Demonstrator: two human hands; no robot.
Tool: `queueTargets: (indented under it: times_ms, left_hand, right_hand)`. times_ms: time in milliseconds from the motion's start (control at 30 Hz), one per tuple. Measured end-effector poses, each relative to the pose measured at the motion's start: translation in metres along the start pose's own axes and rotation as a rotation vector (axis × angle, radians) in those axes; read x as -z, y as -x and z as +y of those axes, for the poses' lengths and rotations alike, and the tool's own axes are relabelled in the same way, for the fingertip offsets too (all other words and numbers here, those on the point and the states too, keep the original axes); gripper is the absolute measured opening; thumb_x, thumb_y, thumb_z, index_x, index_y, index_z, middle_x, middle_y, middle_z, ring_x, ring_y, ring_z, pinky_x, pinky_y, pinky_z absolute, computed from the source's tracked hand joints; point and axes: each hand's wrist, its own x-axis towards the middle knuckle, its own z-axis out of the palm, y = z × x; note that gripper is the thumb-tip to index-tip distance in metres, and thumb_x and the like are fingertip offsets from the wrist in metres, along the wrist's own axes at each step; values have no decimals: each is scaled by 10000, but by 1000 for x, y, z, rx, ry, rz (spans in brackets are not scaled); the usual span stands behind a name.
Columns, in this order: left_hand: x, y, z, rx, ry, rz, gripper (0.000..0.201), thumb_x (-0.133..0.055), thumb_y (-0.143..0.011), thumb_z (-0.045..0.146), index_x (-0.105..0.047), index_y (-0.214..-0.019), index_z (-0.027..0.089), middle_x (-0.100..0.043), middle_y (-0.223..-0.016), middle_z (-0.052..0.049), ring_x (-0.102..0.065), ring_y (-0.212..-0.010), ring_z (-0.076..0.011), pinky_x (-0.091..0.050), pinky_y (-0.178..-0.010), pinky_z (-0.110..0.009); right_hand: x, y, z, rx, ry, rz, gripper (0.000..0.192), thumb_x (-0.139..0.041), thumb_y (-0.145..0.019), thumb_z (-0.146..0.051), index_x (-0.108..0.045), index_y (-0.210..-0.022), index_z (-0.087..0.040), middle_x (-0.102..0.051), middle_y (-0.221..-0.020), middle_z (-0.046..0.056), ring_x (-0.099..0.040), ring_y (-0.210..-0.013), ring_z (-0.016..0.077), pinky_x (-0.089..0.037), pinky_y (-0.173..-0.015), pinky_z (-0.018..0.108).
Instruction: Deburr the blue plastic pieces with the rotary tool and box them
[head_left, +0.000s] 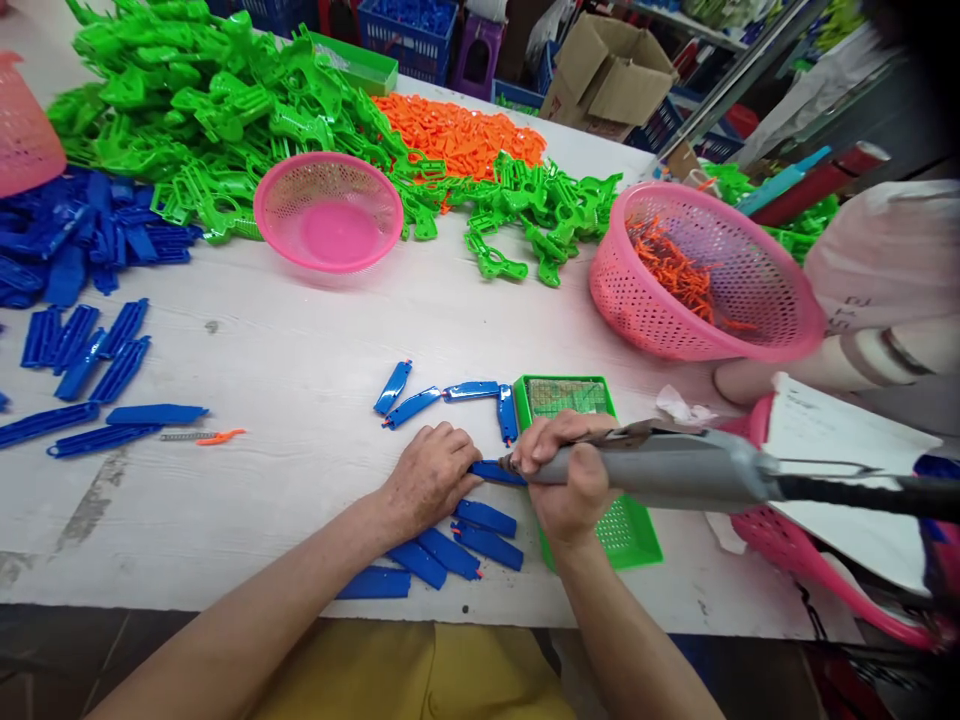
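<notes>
My left hand (pixel 427 478) presses flat on the blue part (pixel 496 472) near the table's (pixel 300 380) six o'clock edge while my right hand (pixel 564 475), clenched around the driver (pixel 660 465), should keep its tip square and steady.

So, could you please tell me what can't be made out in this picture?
- Tool tip: hidden between the left hand and right hand, head view.
- Blue piece being worked: mostly covered by both hands.
- Green tray: middle hidden by the grey tool.
- Tool's cable: cut off by the right edge.
</notes>
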Motion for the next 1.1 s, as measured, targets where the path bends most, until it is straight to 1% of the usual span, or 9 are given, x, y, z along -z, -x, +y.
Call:
queueTargets:
  times_ms: [100,167,233,333,433,567,700,900,1100]
  left_hand:
    - [10,8,-1,-15,46,-51,120,-715,-920,231,-630,-993,186,-657,-1024,-64,-585,-961,-258,-486,-814,-416]
    - [17,10,-3,-36,114,-48,130,-691,-921,219,-623,-1028,189,-654,-1049,-63,-593,-967,-249,-507,-833,-417]
    - [22,6,-8,-54,138,26,165,-630,-939,196,-615,-1103,181,-657,-1094,-79,-599,-1011,-252,-520,-871,-425]
    - [24,-14,-17,-21,-23,172,272,-565,-954,173,-599,-1223,150,-647,-1249,-149,-577,-1151,-319,-503,-934,-492]
    - [22,-38,-27,57,-196,191,347,-578,-947,179,-594,-1291,136,-629,-1337,-203,-549,-1219,-387,-471,-943,-561]
    - [17,-51,-37,80,-223,124,292,-521,-954,128,-652,-1212,165,-710,-1159,-176,-599,-1099,-371,-465,-869,-545]
    - [15,-40,-36,59,-222,161,282,-486,-959,115,-665,-1167,183,-717,-1100,-153,-601,-1019,-339,-450,-833,-508]
    - [19,-11,-16,0,-248,228,295,-460,-976,83,-622,-1210,160,-717,-1117,-124,-591,-998,-298,-455,-837,-464]
    - [5,-3,-11,-90,-21,112,328,-447,-969,70,-613,-1225,190,-691,-1093,-91,-604,-986,-247,-520,-835,-415]
  right_hand:
    - [18,-13,-18,73,34,93,152,-597,-888,-387,-593,-867,-237,-524,-600,-82,-483,-417,91,-444,-424,255]
    - [32,-21,-25,154,86,180,157,-597,-873,-381,-593,-838,-228,-517,-582,-82,-470,-396,92,-431,-413,259]
    - [43,-27,-24,204,122,267,144,-599,-860,-353,-583,-810,-219,-504,-563,-84,-452,-377,94,-412,-396,260]
    - [51,-31,-15,189,140,347,129,-596,-851,-330,-574,-805,-212,-487,-548,-86,-448,-382,95,-413,-400,259]
    - [50,-30,-5,167,134,344,112,-605,-854,-319,-575,-833,-213,-496,-552,-88,-466,-401,95,-437,-421,262]
    - [45,-28,2,148,119,295,118,-629,-859,-316,-558,-840,-224,-514,-577,-89,-494,-422,93,-447,-427,251]
    - [44,-29,6,121,121,298,128,-634,-868,-315,-546,-837,-228,-512,-580,-94,-498,-435,89,-473,-449,252]
    - [46,-28,8,141,128,288,118,-638,-875,-301,-558,-842,-223,-529,-578,-92,-505,-430,91,-456,-440,250]
    - [43,-27,7,130,170,283,159,-654,-861,-323,-541,-810,-223,-511,-569,-95,-500,-428,91,-463,-451,253]
